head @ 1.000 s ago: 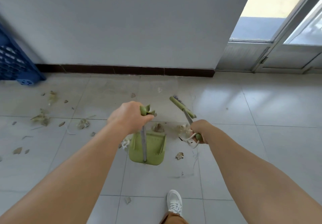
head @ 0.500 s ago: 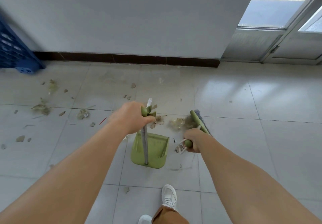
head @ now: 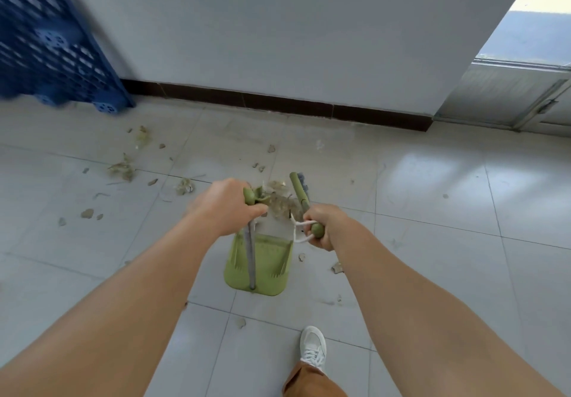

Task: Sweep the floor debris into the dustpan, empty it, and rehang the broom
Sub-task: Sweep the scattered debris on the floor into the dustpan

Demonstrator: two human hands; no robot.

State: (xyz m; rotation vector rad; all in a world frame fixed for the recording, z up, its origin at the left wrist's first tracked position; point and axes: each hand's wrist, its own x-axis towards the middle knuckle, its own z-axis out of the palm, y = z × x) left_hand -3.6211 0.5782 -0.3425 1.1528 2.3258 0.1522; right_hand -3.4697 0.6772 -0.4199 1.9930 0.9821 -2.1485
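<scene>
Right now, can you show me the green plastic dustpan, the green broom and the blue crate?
green plastic dustpan (head: 272, 260), head view, inner tray.
green broom (head: 297, 187), head view, green head bar.
blue crate (head: 46, 41), head view, perforated side.

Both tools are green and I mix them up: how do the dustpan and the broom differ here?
The left hand holds the dustpan by a grey pole that looks near upright; the right hand holds the broom, which slants away. The broom's grip has a white cord loop; none shows on the dustpan's. Both have green grips.

A blue perforated crate (head: 46, 44) leans by the grey wall (head: 278, 26).
</scene>
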